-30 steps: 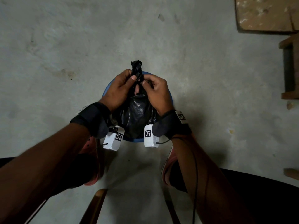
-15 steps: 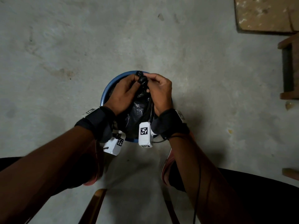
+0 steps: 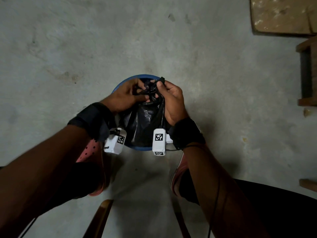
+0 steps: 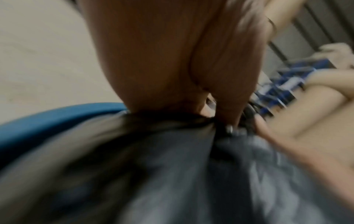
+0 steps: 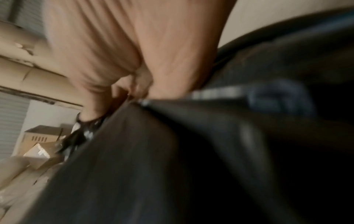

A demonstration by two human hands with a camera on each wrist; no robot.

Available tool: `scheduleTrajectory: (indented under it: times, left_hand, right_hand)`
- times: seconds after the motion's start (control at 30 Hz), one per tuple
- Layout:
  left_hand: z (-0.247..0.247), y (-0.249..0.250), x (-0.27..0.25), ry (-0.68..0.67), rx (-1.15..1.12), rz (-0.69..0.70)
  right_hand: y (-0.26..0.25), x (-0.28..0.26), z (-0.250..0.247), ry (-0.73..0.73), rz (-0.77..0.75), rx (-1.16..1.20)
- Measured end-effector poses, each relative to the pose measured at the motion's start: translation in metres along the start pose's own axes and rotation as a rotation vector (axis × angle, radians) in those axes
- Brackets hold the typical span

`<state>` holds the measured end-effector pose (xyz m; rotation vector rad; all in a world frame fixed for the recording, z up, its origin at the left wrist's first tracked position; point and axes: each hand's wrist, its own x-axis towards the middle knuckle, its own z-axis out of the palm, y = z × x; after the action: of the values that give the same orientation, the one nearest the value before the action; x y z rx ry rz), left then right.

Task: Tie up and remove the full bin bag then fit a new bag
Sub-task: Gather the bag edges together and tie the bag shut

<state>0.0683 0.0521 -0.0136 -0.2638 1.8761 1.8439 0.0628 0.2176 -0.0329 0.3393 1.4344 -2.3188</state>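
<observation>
A full black bin bag sits inside a round blue bin on the concrete floor, in the middle of the head view. Its top is gathered into a twisted neck. My left hand pinches the neck from the left, and my right hand grips the twisted end, whose tip pokes out above the thumb. Both wrist views are blurred: the bag and blue rim show under my left hand, and the bag under my right hand.
My feet in pink shoes stand close on either side of the bin. A wooden chair leg is at the bottom. A cardboard sheet and wooden furniture lie at the right edge. Bare concrete floor stretches beyond.
The upright twisted tail of the bag has been folded down and over to the right. My right hand has moved right with the end; my left hand has reached across the neck.
</observation>
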Motion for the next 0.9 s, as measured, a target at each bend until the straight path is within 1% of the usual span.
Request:
scheduleTrajectory:
  times: [0.07, 0.1, 0.2, 0.27, 0.33, 0.43, 0.5, 0.53, 0.63, 0.67, 0.77, 0.83, 0.9]
  left_hand:
    - [-0.008, 0.005, 0.002, 0.009, -0.058, -0.072]
    - [-0.01, 0.008, 0.004, 0.029, -0.103, -0.103]
    - [-0.01, 0.014, 0.009, 0.082, -0.176, -0.168]
    - [-0.009, 0.015, 0.011, 0.113, -0.175, -0.18]
    - [-0.011, 0.016, 0.01, 0.145, -0.179, -0.182]
    - [-0.017, 0.018, 0.01, 0.178, -0.227, -0.209]
    - [-0.022, 0.018, 0.007, 0.162, -0.174, -0.218]
    - [-0.025, 0.016, 0.005, 0.131, -0.139, -0.215]
    - [-0.033, 0.005, 0.0, -0.036, -0.017, -0.17]
    - [-0.036, 0.002, -0.002, -0.068, -0.002, -0.154]
    - [-0.042, -0.001, 0.0, -0.081, 0.006, -0.141]
    - [-0.044, 0.0, 0.001, -0.075, 0.098, -0.119]
    - [-0.042, 0.003, 0.002, -0.044, 0.194, -0.078]
  right_hand:
    - [-0.005, 0.0, -0.002, -0.091, -0.002, -0.074]
    - [-0.009, 0.001, -0.004, -0.135, -0.046, -0.184]
    - [-0.024, 0.008, -0.013, -0.29, -0.223, -0.676]
    - [-0.031, 0.011, -0.015, -0.374, -0.269, -0.895]
    - [-0.032, 0.011, -0.013, -0.385, -0.342, -1.033]
    - [-0.025, 0.011, -0.011, -0.351, -0.452, -1.223]
    - [-0.021, 0.01, -0.012, -0.343, -0.496, -1.276]
    - [-0.019, 0.008, -0.012, -0.332, -0.51, -1.294]
    - [-0.015, 0.001, -0.01, -0.297, -0.54, -1.339]
    - [-0.015, 0.0, -0.009, -0.291, -0.55, -1.331]
    - [-0.015, -0.002, -0.007, -0.281, -0.557, -1.301]
    - [-0.015, -0.003, -0.006, -0.279, -0.538, -1.242]
    - [-0.015, -0.005, -0.006, -0.243, -0.514, -1.165]
